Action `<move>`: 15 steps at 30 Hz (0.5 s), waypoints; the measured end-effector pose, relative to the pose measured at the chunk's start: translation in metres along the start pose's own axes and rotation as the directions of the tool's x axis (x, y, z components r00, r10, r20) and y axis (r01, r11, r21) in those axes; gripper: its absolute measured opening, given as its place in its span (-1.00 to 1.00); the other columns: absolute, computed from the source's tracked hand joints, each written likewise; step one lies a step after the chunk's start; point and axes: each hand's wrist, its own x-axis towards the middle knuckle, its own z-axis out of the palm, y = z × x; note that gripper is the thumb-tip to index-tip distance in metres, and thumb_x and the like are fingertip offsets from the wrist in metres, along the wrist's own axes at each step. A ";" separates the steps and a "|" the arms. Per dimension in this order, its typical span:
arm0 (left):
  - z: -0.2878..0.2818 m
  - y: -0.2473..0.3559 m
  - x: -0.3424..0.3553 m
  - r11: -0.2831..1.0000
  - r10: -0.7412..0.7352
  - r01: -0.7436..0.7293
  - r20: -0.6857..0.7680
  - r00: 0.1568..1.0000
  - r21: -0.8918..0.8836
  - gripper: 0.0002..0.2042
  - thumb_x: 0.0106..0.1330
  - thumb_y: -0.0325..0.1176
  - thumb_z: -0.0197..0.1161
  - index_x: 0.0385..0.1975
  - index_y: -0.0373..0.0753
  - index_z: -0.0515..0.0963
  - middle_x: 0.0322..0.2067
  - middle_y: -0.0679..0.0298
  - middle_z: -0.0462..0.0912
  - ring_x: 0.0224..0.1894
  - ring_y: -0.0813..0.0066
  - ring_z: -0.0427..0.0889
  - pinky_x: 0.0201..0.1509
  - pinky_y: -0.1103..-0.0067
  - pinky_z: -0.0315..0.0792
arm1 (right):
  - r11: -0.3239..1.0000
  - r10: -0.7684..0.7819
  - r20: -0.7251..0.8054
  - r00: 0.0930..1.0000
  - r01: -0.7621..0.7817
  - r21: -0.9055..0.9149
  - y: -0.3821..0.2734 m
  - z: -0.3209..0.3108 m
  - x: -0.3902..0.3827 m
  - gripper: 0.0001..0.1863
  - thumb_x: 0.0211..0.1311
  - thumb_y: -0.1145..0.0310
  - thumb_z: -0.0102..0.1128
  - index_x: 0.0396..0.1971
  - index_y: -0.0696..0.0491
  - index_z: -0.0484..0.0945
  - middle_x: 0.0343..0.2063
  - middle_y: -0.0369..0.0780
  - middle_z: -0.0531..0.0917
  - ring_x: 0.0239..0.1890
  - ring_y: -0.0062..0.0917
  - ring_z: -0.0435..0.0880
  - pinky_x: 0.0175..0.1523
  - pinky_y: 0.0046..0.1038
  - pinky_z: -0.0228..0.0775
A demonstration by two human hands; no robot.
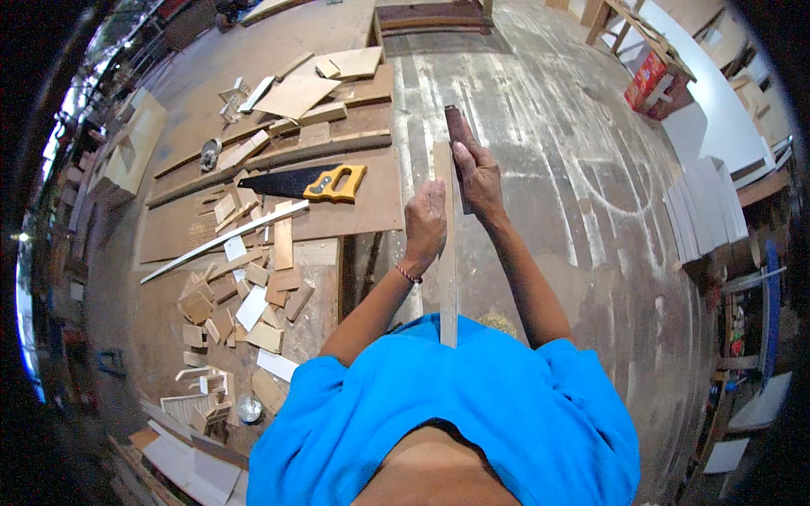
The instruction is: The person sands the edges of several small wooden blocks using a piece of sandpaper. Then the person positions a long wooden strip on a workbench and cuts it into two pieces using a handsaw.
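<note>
A long, narrow strip of pale wood (449, 278) stands out in front of me, its near end against my blue shirt. My left hand (426, 221) is closed around it near the far end, a braided band at the wrist. In my right hand (480, 175) is a long dark reddish-brown block (456, 126), which looks like a sanding block. It lies along the right side of the strip, close against it; whether they touch all along I cannot tell. My right fingers wrap over the block and hide its middle.
On the workbench (380, 185) to my left lies a handsaw (304, 182) with a yellow handle. Around it are several wood offcuts (270, 282), a long white strip (228, 240) and a small jar (249, 409). White panels (704, 211) and a red box (648, 82) stand at right.
</note>
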 end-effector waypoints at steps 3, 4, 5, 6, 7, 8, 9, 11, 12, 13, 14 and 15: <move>-0.006 -0.005 0.002 0.998 0.029 -0.024 -0.074 0.997 0.066 -0.68 0.33 -0.24 -0.12 -0.52 -0.39 0.39 -0.66 -0.05 0.36 -0.62 0.30 0.34 -0.49 0.39 0.24 | 0.989 -0.011 0.121 0.993 -0.007 0.149 0.000 0.005 0.004 -0.51 0.20 0.22 -0.09 0.10 0.13 0.25 -0.12 -0.06 0.50 -0.13 -0.43 0.45 0.03 -0.46 0.19; -0.006 -0.009 0.003 1.000 0.022 -0.020 -0.129 0.991 0.023 -0.68 0.32 -0.25 -0.12 -0.52 -0.39 0.39 -0.64 -0.07 0.38 -0.61 0.23 0.36 -0.49 0.38 0.24 | 1.000 -0.001 0.174 0.985 0.001 0.002 0.003 0.005 -0.011 -0.51 0.21 0.26 -0.10 0.09 0.21 0.23 -0.05 -0.07 0.47 -0.05 -0.43 0.44 0.10 -0.47 0.14; -0.002 -0.014 0.005 0.999 0.011 -0.017 -0.178 0.984 -0.028 -0.68 0.32 -0.25 -0.12 -0.52 -0.39 0.39 -0.63 -0.08 0.39 -0.60 0.17 0.39 -0.49 0.37 0.24 | 0.999 0.016 0.225 0.974 -0.026 0.043 0.000 0.001 -0.029 -0.52 0.20 0.30 -0.10 0.10 0.21 0.23 0.02 -0.08 0.41 0.02 -0.42 0.38 0.14 -0.46 0.09; -0.006 -0.026 0.009 0.996 0.089 -0.083 -0.196 0.977 0.037 -0.68 0.32 -0.25 -0.12 -0.52 -0.38 0.39 -0.60 -0.08 0.42 -0.54 0.02 0.43 -0.48 0.34 0.25 | 0.995 0.032 0.280 0.959 -0.058 0.086 -0.002 0.000 -0.048 -0.52 0.20 0.34 -0.10 0.10 0.22 0.22 0.08 -0.08 0.35 0.10 -0.42 0.32 0.18 -0.46 0.03; -0.008 -0.022 0.009 0.999 0.019 -0.012 -0.190 0.982 0.037 -0.69 0.32 -0.25 -0.12 -0.52 -0.38 0.39 -0.60 -0.09 0.42 -0.53 0.01 0.44 -0.49 0.34 0.25 | 0.981 0.032 0.351 0.936 -0.096 0.167 -0.001 -0.004 -0.063 -0.52 0.19 0.35 -0.09 0.11 0.20 0.21 0.12 -0.09 0.29 0.13 -0.42 0.28 0.20 -0.46 -0.02; -0.011 -0.011 0.005 0.998 -0.050 0.058 -0.179 0.982 0.039 -0.69 0.32 -0.24 -0.11 -0.52 -0.38 0.38 -0.60 -0.09 0.41 -0.52 0.00 0.44 -0.49 0.34 0.25 | 0.969 -0.011 0.313 0.950 -0.066 0.236 -0.001 -0.004 -0.075 -0.51 0.20 0.33 -0.09 0.12 0.20 0.20 0.11 -0.08 0.31 0.10 -0.41 0.31 0.20 -0.47 -0.01; -0.011 -0.005 0.005 0.991 -0.118 0.127 -0.169 0.979 0.040 -0.69 0.32 -0.24 -0.11 -0.53 -0.37 0.38 -0.59 -0.09 0.41 -0.51 -0.02 0.44 -0.49 0.34 0.25 | 0.979 0.032 0.347 0.937 -0.099 0.177 0.002 -0.005 -0.063 -0.52 0.21 0.32 -0.10 0.11 0.20 0.21 0.10 -0.08 0.32 0.10 -0.42 0.32 0.19 -0.47 0.00; -0.005 -0.010 0.004 0.981 -0.117 0.144 -0.196 0.974 0.130 -0.70 0.31 -0.25 -0.09 -0.54 -0.36 0.37 -0.63 -0.08 0.39 -0.54 -0.03 0.43 -0.52 0.35 0.24 | 0.981 0.147 0.400 0.905 -0.186 0.061 0.005 -0.004 -0.040 -0.53 0.21 0.32 -0.11 0.11 0.19 0.22 0.09 -0.07 0.33 0.09 -0.45 0.33 0.18 -0.48 0.02; 0.002 -0.004 0.004 0.980 -0.107 0.138 -0.205 0.973 0.142 -0.70 0.31 -0.25 -0.09 -0.54 -0.36 0.37 -0.64 -0.07 0.38 -0.55 -0.04 0.42 -0.53 0.34 0.24 | 0.988 0.023 0.290 0.957 -0.066 0.140 0.019 0.005 -0.014 -0.58 0.19 0.25 -0.07 0.02 0.12 0.34 -0.18 -0.06 0.40 -0.14 -0.38 0.37 -0.02 -0.43 0.13; 0.011 0.001 0.005 0.980 -0.093 0.128 -0.220 0.971 0.155 -0.70 0.31 -0.25 -0.09 -0.54 -0.36 0.36 -0.65 -0.07 0.37 -0.56 -0.04 0.42 -0.54 0.34 0.24 | 0.979 -0.101 0.171 0.980 0.068 0.192 0.033 0.015 0.012 -0.61 0.17 0.17 -0.03 -0.06 0.05 0.45 -0.46 -0.06 0.48 -0.36 -0.31 0.41 -0.21 -0.38 0.23; 0.016 0.004 0.007 0.983 -0.083 0.120 -0.250 0.965 0.137 -0.71 0.31 -0.26 -0.08 -0.54 -0.36 0.36 -0.67 -0.07 0.36 -0.57 -0.05 0.41 -0.54 0.34 0.23 | 0.979 -0.076 0.210 0.975 0.034 0.200 0.033 0.018 0.032 -0.62 0.17 0.15 -0.03 -0.11 0.07 0.48 -0.47 -0.05 0.48 -0.36 -0.30 0.42 -0.22 -0.37 0.24; 0.021 0.005 0.007 0.976 -0.110 0.155 -0.263 0.959 0.155 -0.71 0.30 -0.26 -0.08 -0.54 -0.36 0.36 -0.66 -0.08 0.36 -0.57 -0.06 0.41 -0.54 0.33 0.23 | 0.978 -0.052 0.248 0.967 -0.001 0.207 0.032 0.017 0.044 -0.62 0.17 0.13 -0.04 -0.16 0.09 0.51 -0.47 -0.05 0.48 -0.36 -0.30 0.42 -0.23 -0.36 0.24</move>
